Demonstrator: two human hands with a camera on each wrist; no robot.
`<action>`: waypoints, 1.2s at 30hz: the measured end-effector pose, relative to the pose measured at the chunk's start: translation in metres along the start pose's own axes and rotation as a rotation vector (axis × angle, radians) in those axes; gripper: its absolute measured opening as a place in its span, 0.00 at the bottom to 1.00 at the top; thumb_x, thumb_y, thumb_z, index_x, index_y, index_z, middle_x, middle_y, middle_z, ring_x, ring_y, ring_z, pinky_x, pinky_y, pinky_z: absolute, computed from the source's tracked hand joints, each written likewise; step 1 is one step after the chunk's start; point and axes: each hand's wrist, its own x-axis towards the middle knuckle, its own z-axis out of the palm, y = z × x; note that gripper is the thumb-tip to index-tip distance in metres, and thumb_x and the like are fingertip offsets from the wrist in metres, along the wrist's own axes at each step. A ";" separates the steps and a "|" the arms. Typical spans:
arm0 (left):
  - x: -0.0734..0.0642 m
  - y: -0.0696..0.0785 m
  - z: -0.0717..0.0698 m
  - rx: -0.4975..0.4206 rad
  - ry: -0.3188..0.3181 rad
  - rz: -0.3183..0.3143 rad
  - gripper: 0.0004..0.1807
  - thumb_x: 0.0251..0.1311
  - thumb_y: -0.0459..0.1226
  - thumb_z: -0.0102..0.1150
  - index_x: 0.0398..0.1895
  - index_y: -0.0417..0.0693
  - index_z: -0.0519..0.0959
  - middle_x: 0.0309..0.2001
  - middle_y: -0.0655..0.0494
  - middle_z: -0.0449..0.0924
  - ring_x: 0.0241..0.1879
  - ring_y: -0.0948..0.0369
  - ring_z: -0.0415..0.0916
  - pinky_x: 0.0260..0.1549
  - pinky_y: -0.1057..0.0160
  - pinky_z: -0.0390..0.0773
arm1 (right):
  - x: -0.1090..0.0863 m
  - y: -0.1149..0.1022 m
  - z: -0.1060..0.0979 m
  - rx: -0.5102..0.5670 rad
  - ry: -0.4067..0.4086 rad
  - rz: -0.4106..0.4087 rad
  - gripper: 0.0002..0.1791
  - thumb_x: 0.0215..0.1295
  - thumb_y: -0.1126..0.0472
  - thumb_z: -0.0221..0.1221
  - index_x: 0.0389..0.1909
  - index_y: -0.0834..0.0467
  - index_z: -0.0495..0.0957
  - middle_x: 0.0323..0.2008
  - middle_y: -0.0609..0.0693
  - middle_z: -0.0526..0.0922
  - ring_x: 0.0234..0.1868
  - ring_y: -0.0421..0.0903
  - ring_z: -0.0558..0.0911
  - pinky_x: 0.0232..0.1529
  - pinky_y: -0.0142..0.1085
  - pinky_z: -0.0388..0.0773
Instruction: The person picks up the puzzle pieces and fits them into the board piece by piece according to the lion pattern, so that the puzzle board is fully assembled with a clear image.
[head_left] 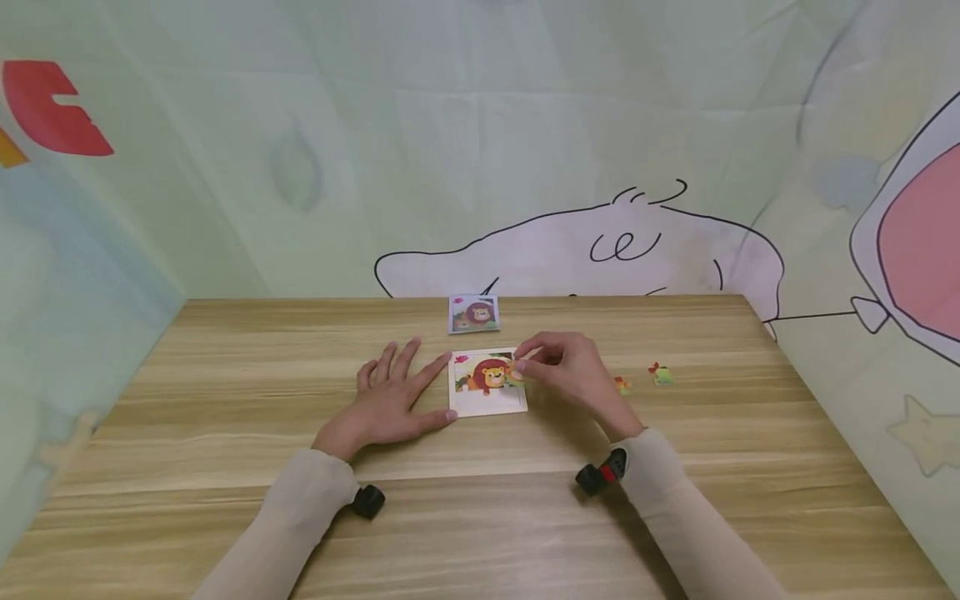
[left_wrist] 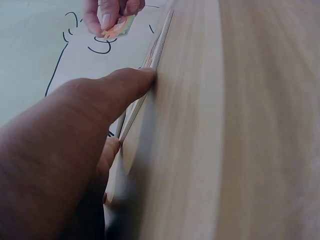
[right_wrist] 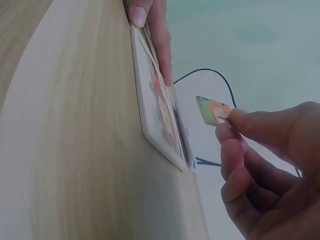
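Observation:
A square puzzle board (head_left: pixel 489 405) with a lion picture lies flat on the wooden table; its lower strip is bare white. My left hand (head_left: pixel 393 407) rests on the table with fingers spread, index fingertip and thumb touching the board's left edge. Above the board's right side, my right hand (head_left: pixel 566 367) pinches a small puzzle piece between thumb and fingers. In the right wrist view this puzzle piece (right_wrist: pixel 212 111) shows green and orange and is held off the board.
Behind the board lies a card (head_left: pixel 474 315) with a matching lion picture. Right of my right hand are a green and red puzzle piece (head_left: pixel 662 375) and an orange one (head_left: pixel 622 385), partly hidden by the wrist. A printed cloth backdrop (head_left: pixel 480 167) rises behind the table.

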 end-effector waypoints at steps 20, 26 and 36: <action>0.001 -0.001 0.000 -0.016 -0.001 0.001 0.52 0.66 0.73 0.54 0.88 0.71 0.51 0.90 0.41 0.30 0.87 0.31 0.25 0.77 0.22 0.33 | 0.009 -0.011 0.028 0.071 -0.135 -0.011 0.04 0.69 0.56 0.73 0.43 0.49 0.93 0.36 0.48 0.93 0.25 0.46 0.83 0.22 0.32 0.68; 0.000 0.000 0.000 -0.019 0.001 0.007 0.53 0.64 0.76 0.52 0.88 0.71 0.50 0.90 0.40 0.31 0.86 0.30 0.25 0.76 0.22 0.33 | 0.011 -0.014 0.036 0.079 -0.161 -0.023 0.03 0.69 0.58 0.73 0.41 0.49 0.93 0.35 0.48 0.92 0.24 0.45 0.83 0.20 0.32 0.66; 0.000 0.000 -0.001 -0.008 -0.015 -0.008 0.52 0.66 0.73 0.53 0.89 0.71 0.50 0.90 0.41 0.30 0.87 0.31 0.24 0.77 0.23 0.33 | 0.017 -0.018 0.050 0.023 -0.199 -0.057 0.02 0.68 0.59 0.73 0.39 0.51 0.92 0.29 0.47 0.90 0.21 0.42 0.79 0.25 0.31 0.75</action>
